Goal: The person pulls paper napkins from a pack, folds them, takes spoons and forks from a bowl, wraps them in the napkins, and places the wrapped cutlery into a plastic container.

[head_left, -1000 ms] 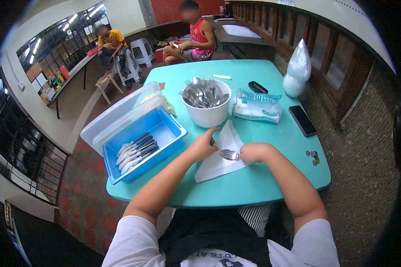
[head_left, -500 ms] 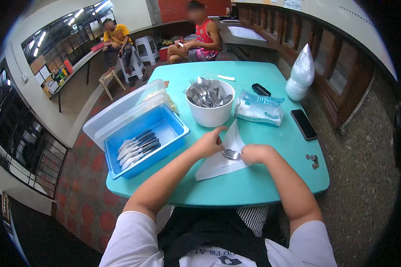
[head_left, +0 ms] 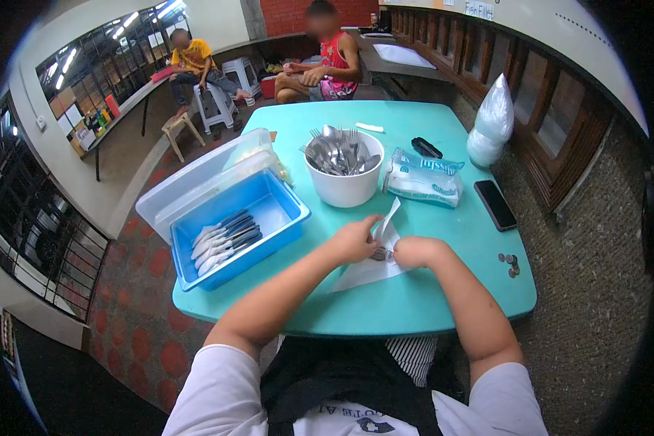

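A white paper napkin (head_left: 367,275) lies partly folded on the turquoise table in front of me. My left hand (head_left: 357,240) pinches the napkin's left side and holds it folded up over the cutlery. The metal tines of a fork (head_left: 379,253) show between my hands. Closed around its handle end is my right hand (head_left: 414,252), resting at the napkin's right edge; whether other cutlery lies under the fork is hidden. Beyond my hands stands a white bucket (head_left: 344,190) full of forks and spoons. At left, a blue tray (head_left: 280,234) holds several napkin-wrapped cutlery sets (head_left: 221,243).
A clear lid (head_left: 196,178) leans behind the tray. Right of the bucket lie a napkin pack (head_left: 425,182), a black object (head_left: 426,147), a phone (head_left: 495,205) and several coins (head_left: 512,263). A plastic-wrapped bundle (head_left: 491,123) stands at the far right corner. Two people sit beyond the table.
My left hand has moved right and lifted the napkin's left side over the fork, covering more of it. My right hand has stayed in place.
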The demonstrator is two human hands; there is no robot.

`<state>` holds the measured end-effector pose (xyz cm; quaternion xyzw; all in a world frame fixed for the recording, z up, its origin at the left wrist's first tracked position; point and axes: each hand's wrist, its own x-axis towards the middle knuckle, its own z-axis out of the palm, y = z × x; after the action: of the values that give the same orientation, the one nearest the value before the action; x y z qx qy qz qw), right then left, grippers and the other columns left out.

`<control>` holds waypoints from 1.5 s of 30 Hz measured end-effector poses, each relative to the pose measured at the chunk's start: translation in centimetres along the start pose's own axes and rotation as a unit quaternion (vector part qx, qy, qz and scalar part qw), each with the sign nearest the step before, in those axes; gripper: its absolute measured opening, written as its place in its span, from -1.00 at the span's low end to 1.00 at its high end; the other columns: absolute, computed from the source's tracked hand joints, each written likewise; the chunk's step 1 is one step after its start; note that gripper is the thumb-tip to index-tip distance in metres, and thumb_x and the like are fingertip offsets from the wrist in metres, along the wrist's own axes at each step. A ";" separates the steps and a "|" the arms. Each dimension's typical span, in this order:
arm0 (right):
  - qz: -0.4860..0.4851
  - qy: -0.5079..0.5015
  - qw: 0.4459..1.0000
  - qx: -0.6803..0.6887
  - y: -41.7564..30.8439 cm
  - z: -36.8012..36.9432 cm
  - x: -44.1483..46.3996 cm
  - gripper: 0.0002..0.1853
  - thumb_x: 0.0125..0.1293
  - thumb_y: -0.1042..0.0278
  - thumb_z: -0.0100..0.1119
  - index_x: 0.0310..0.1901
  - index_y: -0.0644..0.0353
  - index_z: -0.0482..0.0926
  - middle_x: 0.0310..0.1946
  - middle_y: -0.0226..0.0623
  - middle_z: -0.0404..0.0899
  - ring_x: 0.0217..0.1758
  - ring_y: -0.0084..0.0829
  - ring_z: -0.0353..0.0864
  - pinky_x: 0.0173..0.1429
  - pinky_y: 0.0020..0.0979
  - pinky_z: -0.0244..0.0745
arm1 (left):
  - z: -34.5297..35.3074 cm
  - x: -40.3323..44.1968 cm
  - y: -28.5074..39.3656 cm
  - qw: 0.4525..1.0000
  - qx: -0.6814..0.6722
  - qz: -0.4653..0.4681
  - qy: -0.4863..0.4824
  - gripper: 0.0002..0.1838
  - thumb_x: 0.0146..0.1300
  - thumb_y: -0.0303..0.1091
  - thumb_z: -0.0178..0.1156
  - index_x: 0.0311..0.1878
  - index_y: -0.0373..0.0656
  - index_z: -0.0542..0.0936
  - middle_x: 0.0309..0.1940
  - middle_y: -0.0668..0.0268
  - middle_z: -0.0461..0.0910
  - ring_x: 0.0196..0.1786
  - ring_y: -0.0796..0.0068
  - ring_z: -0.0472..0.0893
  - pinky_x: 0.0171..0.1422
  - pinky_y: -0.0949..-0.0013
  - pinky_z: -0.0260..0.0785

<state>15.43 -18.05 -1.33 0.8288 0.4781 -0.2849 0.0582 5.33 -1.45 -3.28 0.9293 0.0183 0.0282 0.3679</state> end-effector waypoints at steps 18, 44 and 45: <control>0.029 0.067 0.996 0.043 -0.8 2.0 -1.4 -0.61 0.38 0.24 -0.07 -0.15 0.37 0.69 -0.11 0.19 0.66 -0.04 0.10 0.67 0.14 -0.04 0.52 | 0.5 -0.5 -0.5 0.982 0.103 -0.151 0.040 -0.71 0.04 -0.32 0.34 -0.22 -0.34 0.68 -0.11 -0.12 0.67 -0.05 -0.13 0.67 0.06 0.00 0.55; -0.096 0.520 0.835 0.153 -10.7 -9.5 -8.9 -0.77 0.47 0.32 -0.01 -0.28 0.31 0.49 -0.40 0.16 0.59 -0.27 0.22 0.59 -0.20 0.09 0.43 | -15.9 -4.7 8.5 0.916 -0.240 0.108 0.302 -0.87 0.15 -0.52 0.40 -0.29 -0.29 0.62 -0.42 0.36 0.63 -0.34 0.66 0.57 -0.21 0.49 0.44; -0.108 0.530 0.828 0.150 -11.3 -10.5 -9.2 -0.77 0.46 0.32 0.00 -0.28 0.31 0.49 -0.41 0.16 0.58 -0.27 0.22 0.59 -0.22 0.08 0.42 | -16.6 -5.3 9.1 0.908 -0.248 0.111 0.319 -0.87 0.16 -0.54 0.39 -0.26 -0.30 0.63 -0.41 0.36 0.65 -0.33 0.66 0.58 -0.20 0.50 0.45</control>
<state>7.02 -15.07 14.24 0.7939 0.4738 0.1252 -0.3599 -0.93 2.91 14.82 0.7457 0.0239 0.3669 0.5557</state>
